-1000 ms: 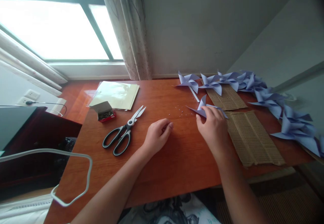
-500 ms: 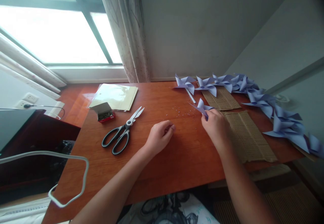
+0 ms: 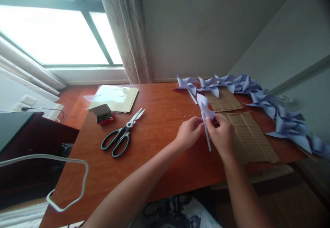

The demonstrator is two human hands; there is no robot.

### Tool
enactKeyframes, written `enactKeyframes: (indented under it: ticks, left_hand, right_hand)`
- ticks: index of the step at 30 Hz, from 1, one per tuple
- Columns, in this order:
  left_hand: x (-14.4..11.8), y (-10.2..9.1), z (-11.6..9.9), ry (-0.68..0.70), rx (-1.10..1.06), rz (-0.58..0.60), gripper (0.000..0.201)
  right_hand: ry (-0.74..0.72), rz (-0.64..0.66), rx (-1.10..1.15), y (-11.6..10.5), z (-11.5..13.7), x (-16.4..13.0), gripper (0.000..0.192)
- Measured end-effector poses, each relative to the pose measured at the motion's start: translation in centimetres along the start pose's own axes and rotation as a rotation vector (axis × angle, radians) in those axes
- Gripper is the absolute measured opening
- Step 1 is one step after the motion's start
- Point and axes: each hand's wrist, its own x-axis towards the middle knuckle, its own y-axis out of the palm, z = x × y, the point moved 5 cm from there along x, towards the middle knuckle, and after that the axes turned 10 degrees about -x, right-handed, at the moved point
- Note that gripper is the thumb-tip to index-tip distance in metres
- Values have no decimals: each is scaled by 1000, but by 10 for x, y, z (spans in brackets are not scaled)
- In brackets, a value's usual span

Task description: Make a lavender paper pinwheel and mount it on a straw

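A pale purple paper pinwheel (image 3: 204, 107) on a thin white stick (image 3: 208, 141) is held over the table, its stick slanting down toward me. My right hand (image 3: 222, 132) is closed on it, thumb and fingers pinching the paper by the top of the stick. From the other side, my left hand (image 3: 190, 132) reaches in with its fingers pinched together. Its fingertips meet the pinwheel's left edge close to the stick. What those fingertips hold, if anything, is hidden.
Several finished pinwheels (image 3: 264, 102) line the table's back and right edges. Cardboard pieces (image 3: 251, 138) lie right of my hands. Scissors (image 3: 126, 128), an open small red box (image 3: 105, 117) and a stack of pale sheets (image 3: 114, 99) are left. White crumbs dot the wooden table (image 3: 160, 173).
My left hand has moved right to meet the right hand at the pinwheel. The pinwheel has been raised and turned, so its stick now shows. The view has shifted slightly.
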Motion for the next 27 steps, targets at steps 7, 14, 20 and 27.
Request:
enactKeyframes:
  ticks: [7, 14, 20, 27]
  left_hand:
    - [5, 5, 2, 11, -86, -47, 11]
    - [4, 4, 4, 20, -118, -72, 8]
    - [2, 3, 1, 27, -117, -56, 5]
    - [1, 5, -3, 48, -152, -32, 5]
  right_hand:
    - [75, 20, 142, -1, -2, -2, 16]
    - [99, 109, 130, 7, -4, -2, 19]
    - [155, 105, 122, 10, -9, 1, 29]
    - [191, 65, 213, 8, -9, 2, 33]
